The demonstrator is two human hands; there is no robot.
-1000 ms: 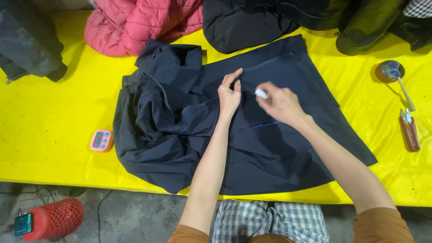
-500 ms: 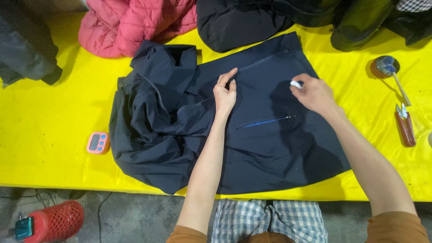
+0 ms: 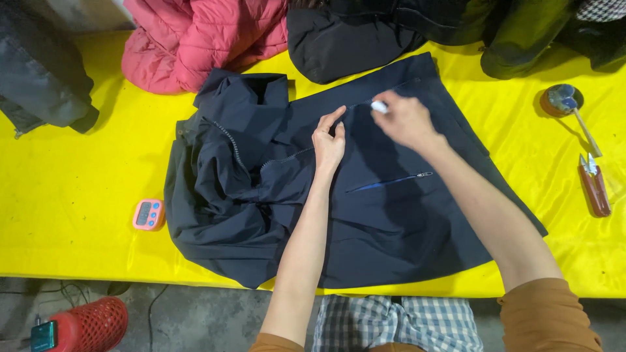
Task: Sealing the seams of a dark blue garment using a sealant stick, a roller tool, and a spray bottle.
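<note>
Right hand [image 3: 405, 120] with white chalk [image 3: 379, 106], now further left on jacket [image 3: 391, 215]

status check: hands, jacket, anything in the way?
Left hand flat on the navy jacket. Right hand pinches a small white piece at its upper seam. Pink timer lies clear.

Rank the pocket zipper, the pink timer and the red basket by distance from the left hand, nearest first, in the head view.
From the left hand:
1. Pocket zipper, on the jacket, to its right.
2. Pink timer, on the yellow table, far left.
3. Red basket, on the floor, lower left.
</note>
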